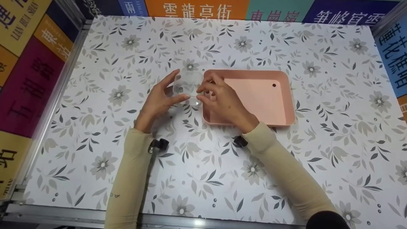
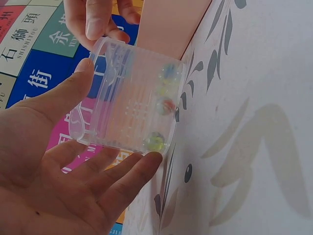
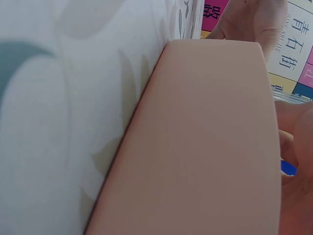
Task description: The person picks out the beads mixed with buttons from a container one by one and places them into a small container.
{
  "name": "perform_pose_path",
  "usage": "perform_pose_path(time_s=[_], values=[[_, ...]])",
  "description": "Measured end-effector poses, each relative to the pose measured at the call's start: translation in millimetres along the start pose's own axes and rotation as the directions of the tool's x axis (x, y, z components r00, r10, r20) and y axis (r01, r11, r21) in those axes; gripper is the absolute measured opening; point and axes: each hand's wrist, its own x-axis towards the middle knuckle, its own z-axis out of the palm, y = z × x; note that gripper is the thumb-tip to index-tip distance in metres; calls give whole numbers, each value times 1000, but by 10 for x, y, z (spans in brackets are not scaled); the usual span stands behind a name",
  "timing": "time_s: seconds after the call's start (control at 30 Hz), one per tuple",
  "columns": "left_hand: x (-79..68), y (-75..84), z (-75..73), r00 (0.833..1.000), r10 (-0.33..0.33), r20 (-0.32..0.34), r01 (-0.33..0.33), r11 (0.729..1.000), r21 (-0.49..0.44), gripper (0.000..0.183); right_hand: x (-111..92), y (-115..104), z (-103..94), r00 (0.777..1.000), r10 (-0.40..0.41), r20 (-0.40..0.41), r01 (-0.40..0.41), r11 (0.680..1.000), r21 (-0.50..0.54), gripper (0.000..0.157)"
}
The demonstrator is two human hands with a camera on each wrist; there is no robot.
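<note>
A clear plastic box (image 1: 189,83) stands just left of a pink tray (image 1: 289,109). Several glass marbles lie at its bottom, among them a yellow-green marble (image 2: 155,142) and a red-streaked marble (image 2: 165,105). My left hand (image 1: 158,99) grips the box from the left, thumb on the near side and fingers on the far side. Over the tray's left end, my right hand (image 1: 224,100) has bent fingers, with thumb and index tips at the box's right edge; I cannot tell whether they pinch anything. In the right wrist view the tray wall partly hides that hand.
A small dark round spot (image 1: 274,85) shows on the tray's floor at the back right. The table (image 1: 178,152) has a leaf-and-flower cover with metal framing at its sides. Coloured panels with writing (image 1: 197,10) stand along the back and both sides.
</note>
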Motion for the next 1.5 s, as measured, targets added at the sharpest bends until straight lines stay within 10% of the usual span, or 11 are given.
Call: perform_pose_path(time_s=[1.5], values=[[-15,8,-2,1000,-7,8,7,1000,-13,92,20,20,-292,997,55,-45,-55,998,-13,21]])
